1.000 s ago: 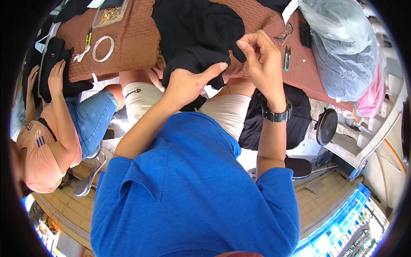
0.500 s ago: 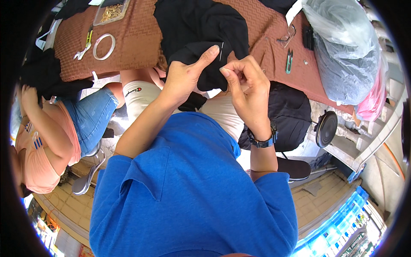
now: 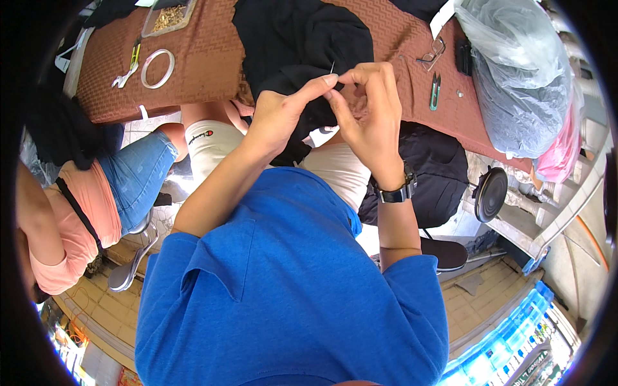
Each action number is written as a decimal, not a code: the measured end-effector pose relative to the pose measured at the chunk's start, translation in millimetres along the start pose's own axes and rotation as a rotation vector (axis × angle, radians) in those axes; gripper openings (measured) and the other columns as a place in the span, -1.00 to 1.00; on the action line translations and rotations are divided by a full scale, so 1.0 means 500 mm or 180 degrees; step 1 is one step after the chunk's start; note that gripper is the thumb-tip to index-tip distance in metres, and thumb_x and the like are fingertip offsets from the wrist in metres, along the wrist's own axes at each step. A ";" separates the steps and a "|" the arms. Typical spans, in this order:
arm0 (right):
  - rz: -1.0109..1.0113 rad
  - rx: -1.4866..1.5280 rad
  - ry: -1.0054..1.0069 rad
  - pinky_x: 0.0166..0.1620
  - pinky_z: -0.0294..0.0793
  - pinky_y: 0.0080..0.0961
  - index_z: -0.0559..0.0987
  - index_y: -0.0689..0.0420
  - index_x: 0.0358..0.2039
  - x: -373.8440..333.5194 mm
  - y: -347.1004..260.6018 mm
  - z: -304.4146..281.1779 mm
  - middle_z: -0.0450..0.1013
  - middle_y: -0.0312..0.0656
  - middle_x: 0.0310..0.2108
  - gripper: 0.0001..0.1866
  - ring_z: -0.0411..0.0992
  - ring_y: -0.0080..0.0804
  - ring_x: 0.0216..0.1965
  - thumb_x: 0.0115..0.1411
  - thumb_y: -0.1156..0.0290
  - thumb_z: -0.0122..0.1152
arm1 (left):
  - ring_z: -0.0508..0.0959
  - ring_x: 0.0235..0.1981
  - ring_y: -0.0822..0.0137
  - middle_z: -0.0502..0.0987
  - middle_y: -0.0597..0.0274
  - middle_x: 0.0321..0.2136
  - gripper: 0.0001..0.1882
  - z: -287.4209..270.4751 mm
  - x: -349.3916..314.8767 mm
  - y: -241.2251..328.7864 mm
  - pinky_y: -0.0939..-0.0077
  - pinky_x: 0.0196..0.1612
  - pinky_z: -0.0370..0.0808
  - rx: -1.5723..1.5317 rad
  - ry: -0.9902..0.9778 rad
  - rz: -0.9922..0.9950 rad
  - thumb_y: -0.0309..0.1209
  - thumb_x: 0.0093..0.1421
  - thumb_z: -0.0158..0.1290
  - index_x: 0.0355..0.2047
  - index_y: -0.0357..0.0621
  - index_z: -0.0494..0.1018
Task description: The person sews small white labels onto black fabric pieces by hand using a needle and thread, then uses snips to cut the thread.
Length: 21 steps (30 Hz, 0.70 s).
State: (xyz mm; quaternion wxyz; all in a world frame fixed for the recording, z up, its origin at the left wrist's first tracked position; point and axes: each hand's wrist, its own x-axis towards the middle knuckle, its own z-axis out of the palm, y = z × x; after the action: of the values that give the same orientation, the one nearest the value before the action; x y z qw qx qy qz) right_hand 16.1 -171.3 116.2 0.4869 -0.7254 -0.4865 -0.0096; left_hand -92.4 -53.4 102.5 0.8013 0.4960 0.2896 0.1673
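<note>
A black cloth (image 3: 302, 38) lies over the table's near edge and hangs toward my lap. My left hand (image 3: 281, 112) grips a fold of it, thumb stretched along the top. A thin needle (image 3: 332, 67) stands up from the cloth just beyond my left thumb tip; its lower part is hidden by the fingers. My right hand (image 3: 371, 109) is bent into a pinch, its index finger and thumb meeting my left thumb tip beside the needle. Whatever lies between those fingers, perhaps thread, is too fine to make out.
On the brown tablecloth (image 3: 193, 77) lie green thread snips (image 3: 435, 92), eyeglasses (image 3: 432, 56), a white ring (image 3: 144, 72) and a yellow-handled tool (image 3: 134, 63). A large plastic bag (image 3: 521, 77) sits at the right. A co-worker in a peach shirt (image 3: 90, 199) sits at the left.
My right hand has moved up and left, its fingertips now touching my left thumb tip. Less of the needle shows. The co-worker at the left has shifted, with black cloth lifted.
</note>
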 end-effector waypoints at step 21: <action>0.1070 0.0668 -0.0798 -0.34 0.40 -0.65 0.65 0.22 -0.25 0.087 0.088 -0.064 0.53 -0.31 -0.42 -0.78 0.39 -0.66 -0.45 0.17 0.34 0.37 | 0.56 -0.46 0.49 0.62 0.29 -0.48 -0.69 -0.037 0.043 -0.062 0.57 -0.37 0.48 0.1022 0.0074 0.0226 -0.18 0.11 0.29 -0.30 -0.17 0.64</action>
State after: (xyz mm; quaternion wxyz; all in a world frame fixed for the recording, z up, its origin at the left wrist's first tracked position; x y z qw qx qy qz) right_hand 85.0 -166.1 123.5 0.4901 -0.7371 -0.4138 0.2125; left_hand -88.0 -42.9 62.1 0.7019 0.6256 0.3042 0.1528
